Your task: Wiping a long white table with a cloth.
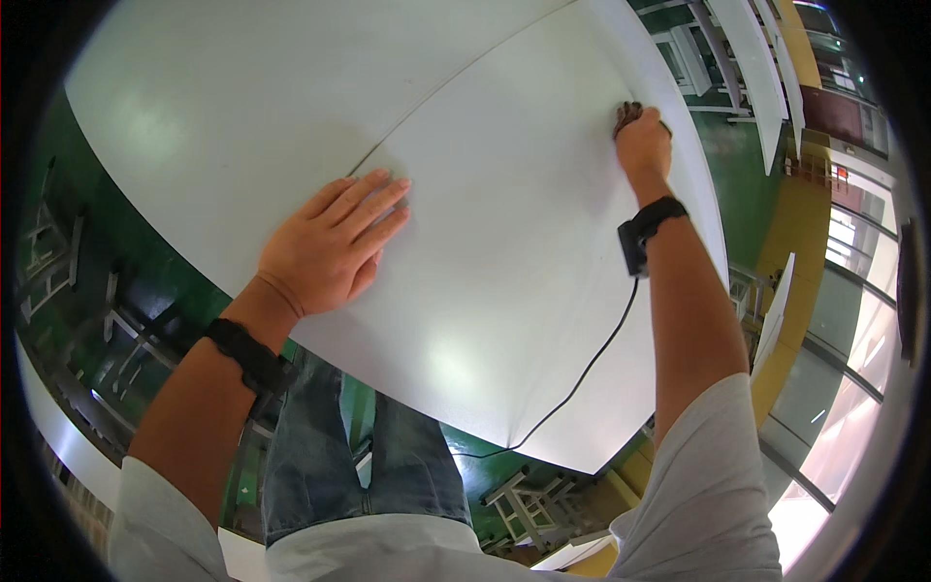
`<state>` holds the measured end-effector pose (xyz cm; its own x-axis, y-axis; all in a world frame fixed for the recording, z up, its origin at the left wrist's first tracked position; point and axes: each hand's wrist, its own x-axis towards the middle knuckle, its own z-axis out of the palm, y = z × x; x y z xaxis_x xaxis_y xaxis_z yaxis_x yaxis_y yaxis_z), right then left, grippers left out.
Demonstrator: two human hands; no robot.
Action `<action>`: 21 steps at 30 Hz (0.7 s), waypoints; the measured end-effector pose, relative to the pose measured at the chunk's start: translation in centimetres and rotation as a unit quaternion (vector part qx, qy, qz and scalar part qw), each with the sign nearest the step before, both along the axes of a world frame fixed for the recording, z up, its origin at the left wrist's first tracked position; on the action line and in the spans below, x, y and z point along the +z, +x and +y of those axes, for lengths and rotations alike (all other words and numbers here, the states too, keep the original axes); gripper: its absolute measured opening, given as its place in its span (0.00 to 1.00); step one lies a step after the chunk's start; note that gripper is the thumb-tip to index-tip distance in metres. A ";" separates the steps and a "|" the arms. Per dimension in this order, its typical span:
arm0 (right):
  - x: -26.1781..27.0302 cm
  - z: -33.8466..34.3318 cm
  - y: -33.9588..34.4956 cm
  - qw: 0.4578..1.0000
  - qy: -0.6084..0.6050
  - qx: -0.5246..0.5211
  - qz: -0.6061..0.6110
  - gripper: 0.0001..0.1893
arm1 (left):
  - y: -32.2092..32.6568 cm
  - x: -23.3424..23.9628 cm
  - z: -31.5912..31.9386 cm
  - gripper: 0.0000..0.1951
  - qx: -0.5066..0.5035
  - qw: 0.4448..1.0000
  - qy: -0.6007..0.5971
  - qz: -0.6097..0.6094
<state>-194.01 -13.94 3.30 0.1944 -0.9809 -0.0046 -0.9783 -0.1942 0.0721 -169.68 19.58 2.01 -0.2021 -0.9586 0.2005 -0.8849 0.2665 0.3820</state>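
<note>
My left hand [334, 244] lies palm down on the white tabletop [494, 291], its fingers extended across the near end of a seam between two table sections. Farther away at the right, my right hand [646, 142] is closed around a small dark brown object [627, 116] on the tabletop near its right edge. Only part of that object shows past the fingers, and its kind cannot be told. Both wrists wear black straps. A black cable [596, 356] runs from the box on the right wrist strap over the near table edge.
Metal-framed stools [527, 505] stand on the green floor below the near edge, and more stool frames [54, 254] are at the left. White tables [756, 80] stand beyond the right edge. Windows [844, 407] line the far right.
</note>
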 end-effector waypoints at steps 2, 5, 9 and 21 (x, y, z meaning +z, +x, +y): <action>-0.5 -2.2 1.4 1.000 -0.010 0.020 -0.006 0.23 | 0.5 0.1 0.4 0.20 0.001 1.000 0.004 -0.011; -0.5 -5.4 2.0 0.999 -0.034 0.036 0.018 0.17 | 0.1 -0.3 0.3 0.21 -0.001 1.000 0.007 -0.015; -0.6 -7.1 2.1 0.999 -0.031 0.039 0.013 0.14 | -0.1 -0.3 0.3 0.21 -0.001 1.000 0.008 0.001; -3.0 17.9 -4.1 0.979 0.046 0.182 0.082 0.16 | 0.2 0.2 0.4 0.24 -0.014 1.000 0.001 -0.011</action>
<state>-198.10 3.93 0.30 0.5209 -0.8403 -0.1505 -0.8195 -0.5416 0.1875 -169.44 19.99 2.24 -0.2335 -0.9528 0.1942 -0.8855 0.2908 0.3623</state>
